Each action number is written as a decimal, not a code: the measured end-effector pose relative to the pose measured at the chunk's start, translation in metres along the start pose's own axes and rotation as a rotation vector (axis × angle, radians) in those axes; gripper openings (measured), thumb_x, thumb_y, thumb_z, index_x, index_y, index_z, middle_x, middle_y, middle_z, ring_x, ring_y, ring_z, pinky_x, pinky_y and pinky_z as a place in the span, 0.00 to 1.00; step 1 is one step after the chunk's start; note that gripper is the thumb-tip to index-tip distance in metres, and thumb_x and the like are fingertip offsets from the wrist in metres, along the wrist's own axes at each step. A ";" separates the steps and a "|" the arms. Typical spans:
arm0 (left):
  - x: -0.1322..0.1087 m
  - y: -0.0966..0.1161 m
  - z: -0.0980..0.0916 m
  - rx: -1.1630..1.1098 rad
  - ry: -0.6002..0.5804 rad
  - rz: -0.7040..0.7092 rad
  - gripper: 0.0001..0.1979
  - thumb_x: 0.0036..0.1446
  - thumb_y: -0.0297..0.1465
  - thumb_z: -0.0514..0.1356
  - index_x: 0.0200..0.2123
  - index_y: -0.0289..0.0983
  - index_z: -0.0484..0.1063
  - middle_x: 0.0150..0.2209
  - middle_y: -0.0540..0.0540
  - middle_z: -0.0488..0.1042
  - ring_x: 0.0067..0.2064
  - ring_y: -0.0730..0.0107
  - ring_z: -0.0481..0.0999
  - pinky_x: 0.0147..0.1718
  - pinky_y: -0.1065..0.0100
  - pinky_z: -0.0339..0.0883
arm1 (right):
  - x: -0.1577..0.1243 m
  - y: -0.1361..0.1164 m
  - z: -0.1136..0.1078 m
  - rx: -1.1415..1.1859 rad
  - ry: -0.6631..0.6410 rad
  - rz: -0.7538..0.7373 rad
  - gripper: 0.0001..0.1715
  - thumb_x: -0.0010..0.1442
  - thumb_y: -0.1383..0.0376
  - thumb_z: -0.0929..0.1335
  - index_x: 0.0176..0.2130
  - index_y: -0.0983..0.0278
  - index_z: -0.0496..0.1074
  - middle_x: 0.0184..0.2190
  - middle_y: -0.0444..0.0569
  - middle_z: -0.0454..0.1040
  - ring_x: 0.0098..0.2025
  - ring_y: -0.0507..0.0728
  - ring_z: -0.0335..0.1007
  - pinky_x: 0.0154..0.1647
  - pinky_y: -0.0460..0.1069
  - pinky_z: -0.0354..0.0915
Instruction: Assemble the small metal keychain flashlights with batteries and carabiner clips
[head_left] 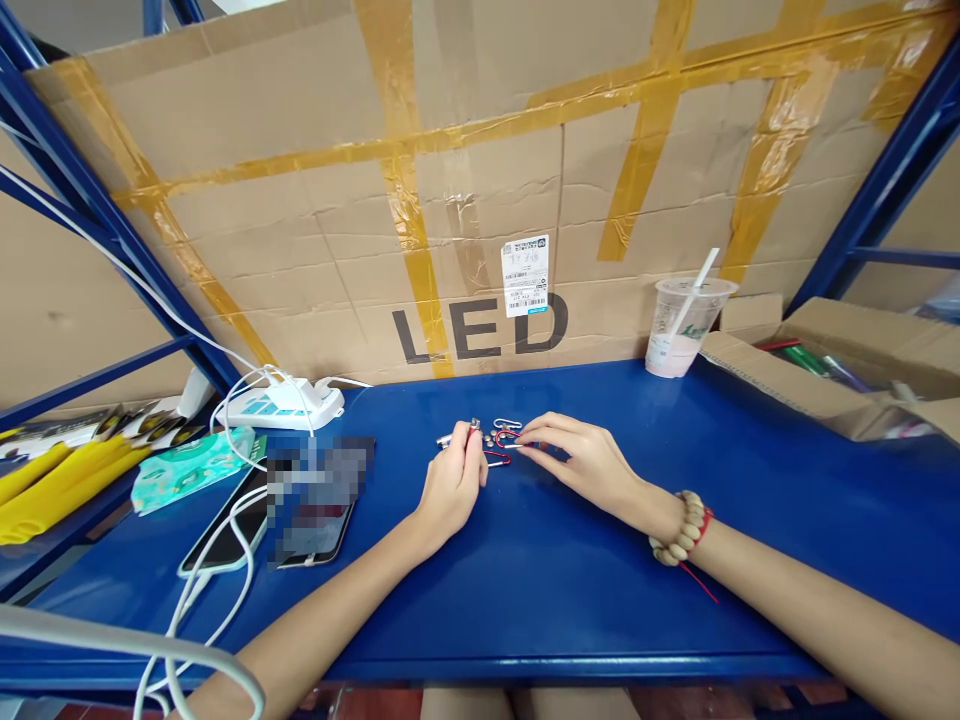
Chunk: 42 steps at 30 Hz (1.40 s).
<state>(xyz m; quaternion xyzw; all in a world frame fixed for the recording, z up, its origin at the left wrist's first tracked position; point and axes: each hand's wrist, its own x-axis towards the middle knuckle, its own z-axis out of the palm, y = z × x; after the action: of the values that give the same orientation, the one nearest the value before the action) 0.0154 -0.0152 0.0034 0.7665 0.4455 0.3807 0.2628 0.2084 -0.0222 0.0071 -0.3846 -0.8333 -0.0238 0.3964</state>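
A: Which step does the view show?

B: Apparently close two-handed work on small hardware. Between the hands, a red-and-silver hook-shaped metal piece is pinched in the right hand, thumb and forefinger nearly together; the left hand curls closed around a small red-and-silver metal part, above the glossy blue tabletop.

A: And the next move?

B: It seems to call for a fine, steady pinch, clear of the small round silvery pieces just beside.
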 end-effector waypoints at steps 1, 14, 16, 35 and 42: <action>0.000 0.000 0.000 -0.013 0.001 -0.009 0.11 0.64 0.37 0.39 0.30 0.40 0.51 0.18 0.57 0.62 0.21 0.73 0.65 0.29 0.71 0.58 | 0.000 0.000 0.000 -0.007 -0.001 0.001 0.08 0.60 0.64 0.64 0.38 0.61 0.73 0.38 0.46 0.75 0.40 0.52 0.72 0.41 0.46 0.67; 0.000 0.000 0.001 0.102 -0.028 -0.073 0.11 0.61 0.42 0.47 0.32 0.41 0.52 0.21 0.55 0.63 0.22 0.71 0.66 0.26 0.72 0.57 | -0.004 0.000 0.003 -0.068 -0.073 -0.040 0.10 0.61 0.63 0.63 0.38 0.61 0.73 0.39 0.44 0.75 0.34 0.48 0.73 0.25 0.40 0.63; 0.001 -0.001 0.001 0.124 -0.032 -0.061 0.11 0.61 0.42 0.47 0.32 0.41 0.52 0.22 0.55 0.64 0.22 0.71 0.66 0.26 0.72 0.57 | -0.004 -0.001 0.003 -0.064 -0.068 -0.047 0.09 0.61 0.63 0.63 0.38 0.61 0.73 0.38 0.44 0.75 0.33 0.48 0.72 0.25 0.40 0.62; 0.000 -0.001 0.002 0.108 -0.019 -0.065 0.09 0.60 0.38 0.49 0.32 0.41 0.52 0.22 0.56 0.63 0.22 0.72 0.66 0.25 0.71 0.59 | -0.004 -0.001 0.002 -0.078 -0.118 -0.078 0.12 0.63 0.62 0.61 0.38 0.60 0.72 0.39 0.44 0.75 0.36 0.49 0.73 0.28 0.41 0.64; 0.001 -0.003 0.004 0.050 -0.008 -0.058 0.11 0.59 0.38 0.50 0.30 0.41 0.50 0.22 0.56 0.62 0.22 0.74 0.64 0.27 0.71 0.60 | -0.004 -0.001 0.000 -0.064 -0.106 -0.111 0.12 0.63 0.62 0.61 0.39 0.60 0.72 0.40 0.44 0.75 0.39 0.49 0.73 0.32 0.41 0.65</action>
<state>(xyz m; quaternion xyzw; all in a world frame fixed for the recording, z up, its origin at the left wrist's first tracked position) 0.0173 -0.0131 -0.0004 0.7610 0.4758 0.3588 0.2563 0.2092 -0.0254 0.0042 -0.3510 -0.8720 -0.0519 0.3374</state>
